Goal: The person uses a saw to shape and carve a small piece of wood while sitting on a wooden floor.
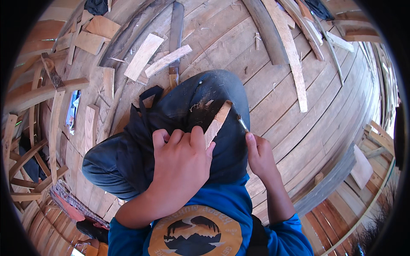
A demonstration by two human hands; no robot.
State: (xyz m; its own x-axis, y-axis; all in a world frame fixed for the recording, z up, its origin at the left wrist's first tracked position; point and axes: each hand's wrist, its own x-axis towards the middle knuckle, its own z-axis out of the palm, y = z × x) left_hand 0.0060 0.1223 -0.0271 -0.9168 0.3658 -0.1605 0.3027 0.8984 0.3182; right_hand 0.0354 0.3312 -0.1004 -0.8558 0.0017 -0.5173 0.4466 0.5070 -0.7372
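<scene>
My left hand [181, 160] is closed round a narrow strip of pale wood [218, 121]. The strip slants up and away over my lap, its far end rough and cut to a rounded tip. My right hand [260, 155] grips a small knife [242, 123], with a shiny metal collar just beyond the thumb and a dark blade leading toward the wood's tip. Most of its handle is hidden in my fist. The blade is hard to make out against my dark trousers [171, 109], so I cannot tell whether it touches the wood. Shavings lie on my thigh.
A long machete [176, 42] lies on the plank floor [273, 123] past my knees. Beside it are a pale board [144, 57] and a short stick [168, 60]. Long timbers [290, 55] stretch away at far right. A curved wooden frame [55, 132] stands on the left.
</scene>
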